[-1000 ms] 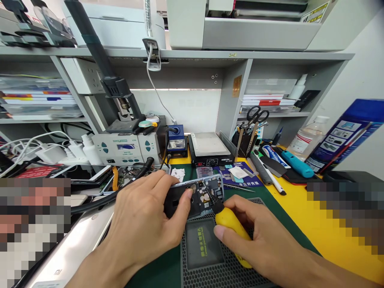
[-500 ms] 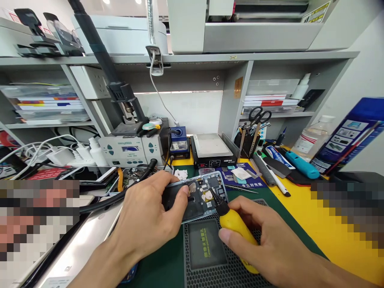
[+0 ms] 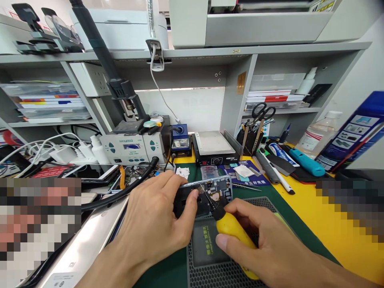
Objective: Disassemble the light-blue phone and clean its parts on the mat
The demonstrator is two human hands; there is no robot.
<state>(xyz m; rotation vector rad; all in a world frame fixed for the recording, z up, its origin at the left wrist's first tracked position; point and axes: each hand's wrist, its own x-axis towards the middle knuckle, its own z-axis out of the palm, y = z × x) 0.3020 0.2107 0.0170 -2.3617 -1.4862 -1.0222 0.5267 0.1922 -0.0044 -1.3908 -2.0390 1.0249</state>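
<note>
My left hand (image 3: 156,224) grips an opened phone (image 3: 207,194), back cover off and circuit parts exposed, holding it tilted above a grey perforated work mat (image 3: 222,260). My right hand (image 3: 264,244) is wrapped round a yellow-handled screwdriver (image 3: 232,232). Its dark tip rests on the phone's inner parts near the top end. Both hands sit low in the middle of the view, over the green bench mat (image 3: 168,268).
A soldering station (image 3: 132,148) and a small hot plate (image 3: 214,148) stand behind the phone. Scissors in a tool cup (image 3: 255,132), pens, a teal tool (image 3: 306,162) and a clear bottle (image 3: 318,134) lie at right. A silver phone (image 3: 75,256) and cables lie at left.
The view has shifted slightly. The screwdriver tip has moved a little along the phone's inner parts, and both hands keep their grip.
</note>
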